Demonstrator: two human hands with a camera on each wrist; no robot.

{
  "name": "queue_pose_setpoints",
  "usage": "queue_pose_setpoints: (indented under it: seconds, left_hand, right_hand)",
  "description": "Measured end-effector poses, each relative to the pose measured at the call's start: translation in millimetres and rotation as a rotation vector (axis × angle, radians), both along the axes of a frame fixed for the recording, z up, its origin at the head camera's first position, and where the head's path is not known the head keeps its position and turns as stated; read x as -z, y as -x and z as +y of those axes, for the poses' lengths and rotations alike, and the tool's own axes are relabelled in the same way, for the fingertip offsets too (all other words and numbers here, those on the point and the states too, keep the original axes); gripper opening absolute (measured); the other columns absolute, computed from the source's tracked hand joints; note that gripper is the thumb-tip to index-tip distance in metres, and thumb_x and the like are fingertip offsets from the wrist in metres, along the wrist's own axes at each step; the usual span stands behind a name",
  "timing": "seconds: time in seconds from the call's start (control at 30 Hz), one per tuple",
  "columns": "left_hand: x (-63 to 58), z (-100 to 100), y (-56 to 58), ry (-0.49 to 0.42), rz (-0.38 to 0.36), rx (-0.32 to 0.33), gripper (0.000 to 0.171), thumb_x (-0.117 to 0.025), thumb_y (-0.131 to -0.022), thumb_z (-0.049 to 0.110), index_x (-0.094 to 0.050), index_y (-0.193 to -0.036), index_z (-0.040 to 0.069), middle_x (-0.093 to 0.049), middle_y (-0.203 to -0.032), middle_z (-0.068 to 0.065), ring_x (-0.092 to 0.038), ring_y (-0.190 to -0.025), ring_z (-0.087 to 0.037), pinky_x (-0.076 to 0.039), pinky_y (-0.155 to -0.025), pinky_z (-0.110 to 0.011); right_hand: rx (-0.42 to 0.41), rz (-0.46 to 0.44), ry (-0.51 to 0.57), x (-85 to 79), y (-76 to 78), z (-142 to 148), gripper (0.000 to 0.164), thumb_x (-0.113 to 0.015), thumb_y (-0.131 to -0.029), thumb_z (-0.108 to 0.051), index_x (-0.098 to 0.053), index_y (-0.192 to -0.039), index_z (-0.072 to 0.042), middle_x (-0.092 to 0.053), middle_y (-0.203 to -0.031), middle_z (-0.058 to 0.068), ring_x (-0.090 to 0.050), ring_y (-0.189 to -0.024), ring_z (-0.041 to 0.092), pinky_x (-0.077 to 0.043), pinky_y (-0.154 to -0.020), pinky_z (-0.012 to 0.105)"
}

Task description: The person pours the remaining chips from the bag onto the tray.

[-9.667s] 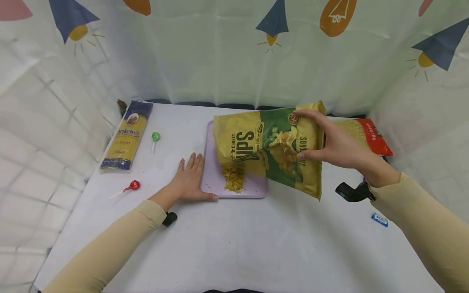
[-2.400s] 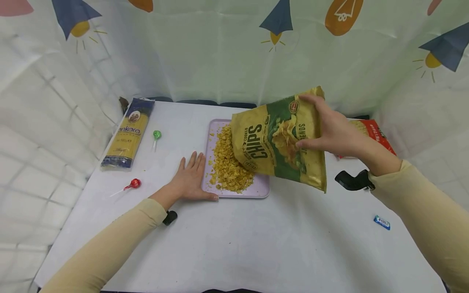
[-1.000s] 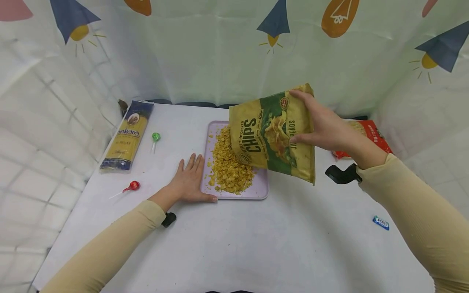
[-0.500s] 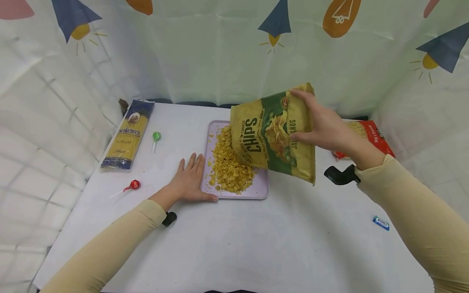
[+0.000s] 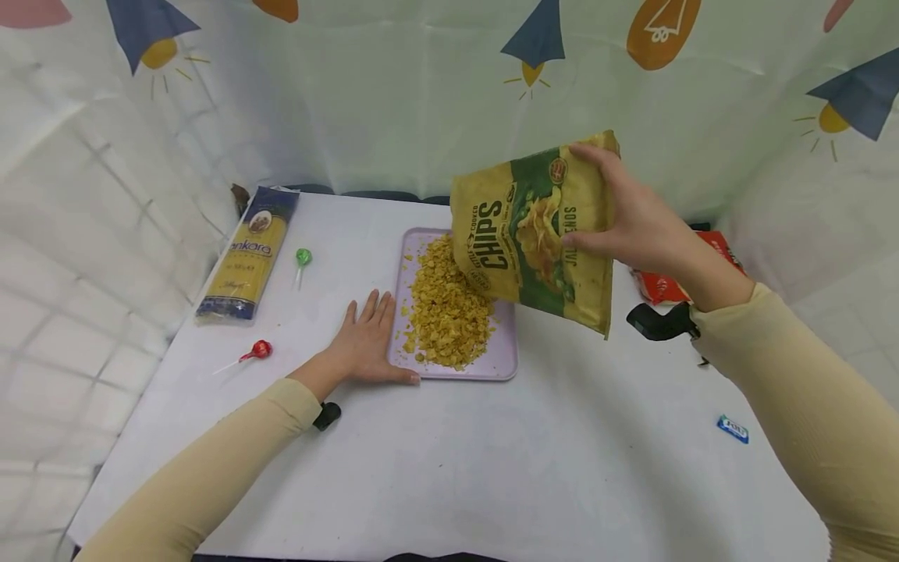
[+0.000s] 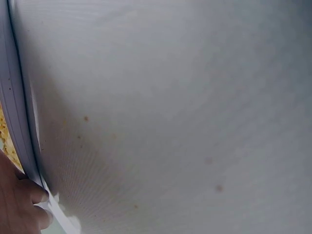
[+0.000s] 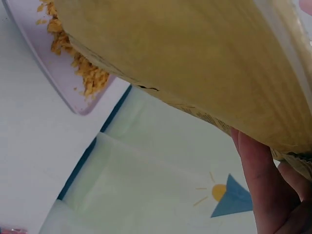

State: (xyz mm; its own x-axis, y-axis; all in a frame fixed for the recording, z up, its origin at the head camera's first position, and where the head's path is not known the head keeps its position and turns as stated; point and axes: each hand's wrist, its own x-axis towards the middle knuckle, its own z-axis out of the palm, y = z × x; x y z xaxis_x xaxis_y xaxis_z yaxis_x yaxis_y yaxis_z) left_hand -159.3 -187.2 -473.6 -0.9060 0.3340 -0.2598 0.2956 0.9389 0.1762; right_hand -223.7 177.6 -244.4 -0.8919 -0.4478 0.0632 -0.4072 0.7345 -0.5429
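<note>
A yellow and green chips bag (image 5: 492, 242) hangs tilted over the lilac tray (image 5: 502, 359), its lower left end above a heap of crushed chips (image 5: 449, 328). At its upper right end my right hand (image 5: 642, 222) grips the bag, thumb on the printed front. The right wrist view shows the bag's plain side (image 7: 175, 63) and fingers (image 7: 258, 170) at its edge. My left hand (image 5: 361, 343) lies flat with fingers spread along the tray's left rim, thumb at the near corner. Close up in the left wrist view is the tray's rim (image 6: 17, 112). The bag's mouth is hidden from view.
On the left lie a pasta packet (image 5: 246, 257), a green lollipop (image 5: 303, 257) and a red lollipop (image 5: 261, 349). A red packet (image 5: 660, 287), partly behind the right arm, and a small blue wrapped sweet (image 5: 733, 428) are on the right. Curtains enclose the white table (image 5: 449, 468).
Compared with 9.7 seconds ago, the heap on the tray has grown from a small pile to a large one. Lately the bag has risen in my right hand; my left hand stays put.
</note>
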Motion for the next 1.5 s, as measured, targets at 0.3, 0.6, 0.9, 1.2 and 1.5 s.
queue_pose_setpoints:
  seconds: [0.3,0.6,0.9,1.2,1.5]
  left_hand:
    - [1.0,1,-0.4,0.001,0.008,0.003,0.146,-0.068,-0.07,0.085,-0.004,-0.16,-0.011,-0.006,-0.169,-0.029,0.002,-0.158,-0.047,-0.007,-0.123,-0.07]
    - [-1.2,2,-1.6,0.011,0.011,0.005,0.146,-0.068,-0.069,0.085,-0.005,-0.16,-0.011,-0.007,-0.169,-0.029,0.001,-0.158,-0.047,-0.007,-0.123,-0.07]
    - [-2.8,2,-1.2,0.016,0.013,0.002,0.146,-0.069,-0.069,0.085,-0.005,-0.16,-0.011,-0.008,-0.169,-0.029,0.001,-0.158,-0.048,-0.008,-0.123,-0.07]
    - [-3.5,1,-1.2,0.024,0.011,0.004,0.146,-0.068,-0.069,0.085,-0.005,-0.16,-0.011,-0.007,-0.169,-0.029,0.001,-0.158,-0.048,-0.008,-0.123,-0.07]
    - [-3.4,2,-1.3,0.029,0.008,0.003,0.146,-0.068,-0.069,0.086,-0.005,-0.16,-0.011,-0.008,-0.169,-0.029,0.0,-0.158,-0.048,-0.008,-0.123,-0.07]
  right_hand:
    - [-0.015,0.01,-0.022,-3.9,2.0,-11,0.102,-0.084,-0.085,-0.02,-0.019,-0.163,-0.032,-0.048,-0.141,0.015,-0.053,-0.109,0.033,-0.047,-0.085,0.049]
    - [-0.048,-0.023,-0.026,-6.4,2.7,-15,0.1,-0.083,-0.086,-0.019,-0.02,-0.163,-0.029,-0.047,-0.145,0.015,-0.055,-0.112,0.033,-0.048,-0.09,0.052]
    - [-0.037,-0.012,-0.038,-11.4,-1.4,-17,0.097,-0.083,-0.086,-0.021,-0.023,-0.162,-0.029,-0.05,-0.14,0.015,-0.055,-0.107,0.033,-0.048,-0.087,0.05]
    - [-0.042,-0.021,-0.042,-7.7,-5.9,-19,0.096,-0.083,-0.086,-0.019,-0.025,-0.162,-0.024,-0.049,-0.14,0.015,-0.054,-0.107,0.033,-0.048,-0.085,0.049]
    - [-0.016,-0.048,0.025,-9.3,-9.8,-13,0.096,-0.084,-0.085,-0.017,-0.026,-0.161,-0.028,-0.046,-0.142,0.014,-0.052,-0.108,0.032,-0.047,-0.083,0.045]
